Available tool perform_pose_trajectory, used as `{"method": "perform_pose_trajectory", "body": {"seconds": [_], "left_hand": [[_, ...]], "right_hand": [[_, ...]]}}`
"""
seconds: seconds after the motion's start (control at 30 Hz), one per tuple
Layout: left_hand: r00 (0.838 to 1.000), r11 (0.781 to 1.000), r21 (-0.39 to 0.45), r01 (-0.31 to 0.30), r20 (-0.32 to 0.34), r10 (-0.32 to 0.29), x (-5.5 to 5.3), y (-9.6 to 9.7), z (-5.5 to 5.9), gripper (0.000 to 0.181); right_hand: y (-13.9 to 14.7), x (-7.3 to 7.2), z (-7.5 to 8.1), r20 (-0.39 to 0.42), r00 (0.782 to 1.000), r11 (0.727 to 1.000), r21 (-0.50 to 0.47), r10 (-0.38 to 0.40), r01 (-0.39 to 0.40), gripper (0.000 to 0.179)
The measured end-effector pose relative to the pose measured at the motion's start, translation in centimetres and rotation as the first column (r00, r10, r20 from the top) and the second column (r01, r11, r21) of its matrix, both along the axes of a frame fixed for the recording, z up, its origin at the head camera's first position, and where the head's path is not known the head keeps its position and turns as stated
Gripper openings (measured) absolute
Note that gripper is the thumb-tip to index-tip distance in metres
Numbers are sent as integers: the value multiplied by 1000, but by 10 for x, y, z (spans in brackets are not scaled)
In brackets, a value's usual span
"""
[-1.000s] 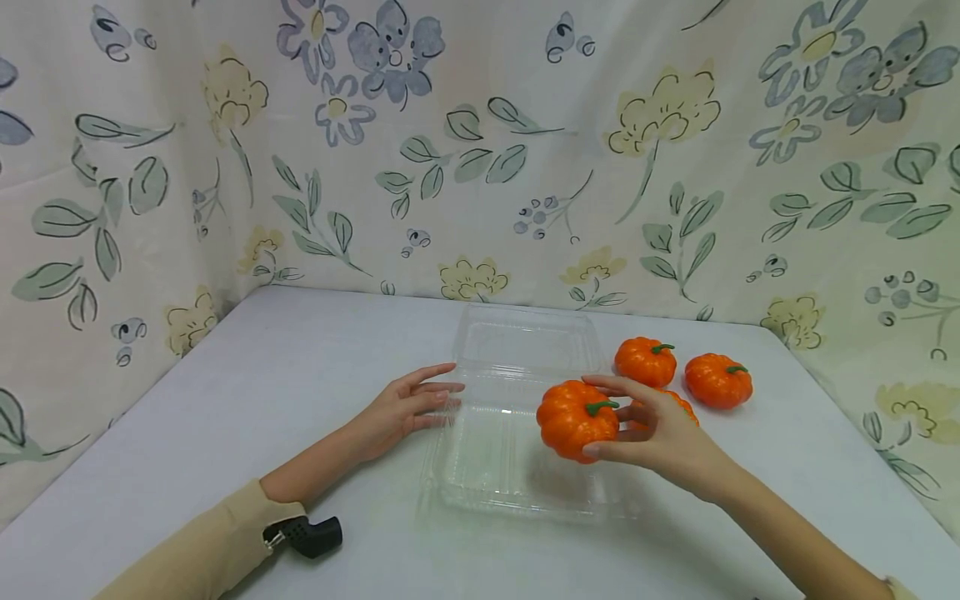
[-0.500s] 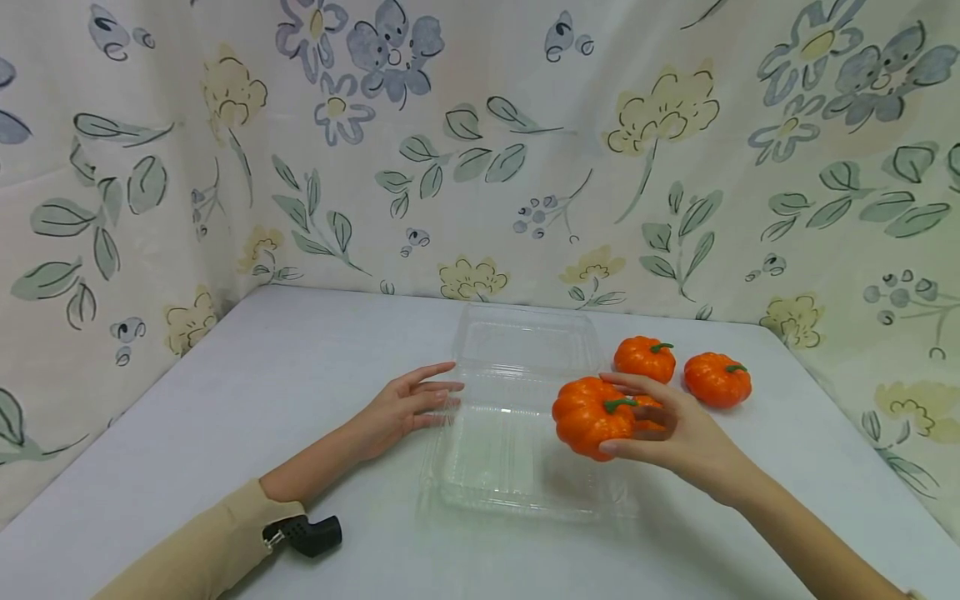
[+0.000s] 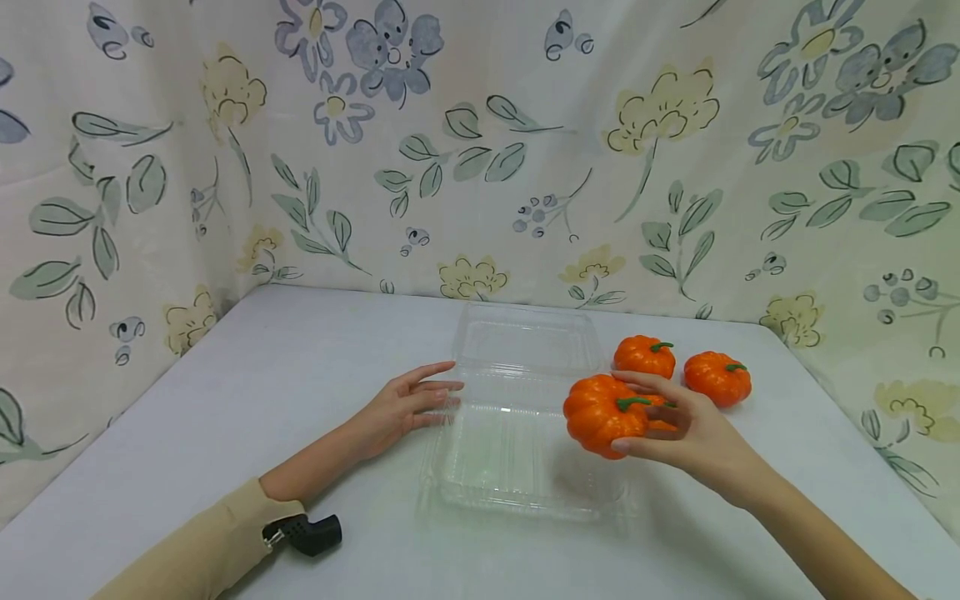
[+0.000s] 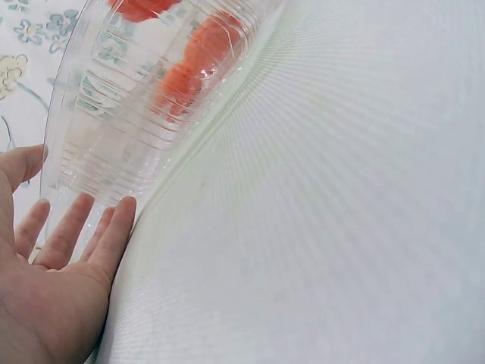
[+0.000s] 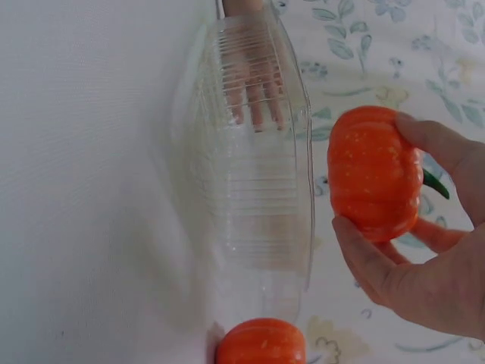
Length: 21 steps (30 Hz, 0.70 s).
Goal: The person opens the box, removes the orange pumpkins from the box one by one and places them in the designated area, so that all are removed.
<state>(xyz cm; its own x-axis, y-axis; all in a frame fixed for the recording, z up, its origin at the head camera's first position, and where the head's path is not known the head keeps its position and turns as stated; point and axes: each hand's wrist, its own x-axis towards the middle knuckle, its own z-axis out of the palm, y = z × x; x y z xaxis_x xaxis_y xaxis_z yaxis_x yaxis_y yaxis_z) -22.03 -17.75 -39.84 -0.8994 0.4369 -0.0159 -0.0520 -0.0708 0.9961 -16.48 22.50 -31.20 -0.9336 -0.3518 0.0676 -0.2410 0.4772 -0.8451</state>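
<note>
My right hand [image 3: 705,442] grips an orange pumpkin [image 3: 600,417] with a green stem, thumb on one side and fingers on the other. In the right wrist view this pumpkin [image 5: 371,174] is raised beside the rim of a clear plastic clamshell box [image 5: 261,197]. The head view has it over the right part of that box [image 3: 487,475], whose lid [image 3: 525,337] is folded back. At the box's left side rests my left hand [image 3: 405,408], fingers extended. Its fingertips lie against the clear wall [image 4: 106,144] in the left wrist view.
Two more orange pumpkins stand at the back right, one near the lid [image 3: 643,357] and one farther right [image 3: 717,380]. A third pumpkin [image 3: 660,425] is mostly hidden behind my right hand. Floral cloth [image 3: 465,167] hangs behind the white table [image 3: 337,325].
My right hand has moved a short way to the right, carrying the pumpkin toward the box's right edge. The left hand, the box and the other pumpkins have stayed in place.
</note>
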Motion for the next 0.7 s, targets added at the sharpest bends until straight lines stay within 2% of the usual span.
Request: {"method": "perform_pose_trajectory", "body": {"seconds": [0.7], "left_hand": [[1000,1000,0,-2,8,2,0,0,0,64]], "right_hand": [[14,2,-1,25,999,1000,1,-28,28,73]]}}
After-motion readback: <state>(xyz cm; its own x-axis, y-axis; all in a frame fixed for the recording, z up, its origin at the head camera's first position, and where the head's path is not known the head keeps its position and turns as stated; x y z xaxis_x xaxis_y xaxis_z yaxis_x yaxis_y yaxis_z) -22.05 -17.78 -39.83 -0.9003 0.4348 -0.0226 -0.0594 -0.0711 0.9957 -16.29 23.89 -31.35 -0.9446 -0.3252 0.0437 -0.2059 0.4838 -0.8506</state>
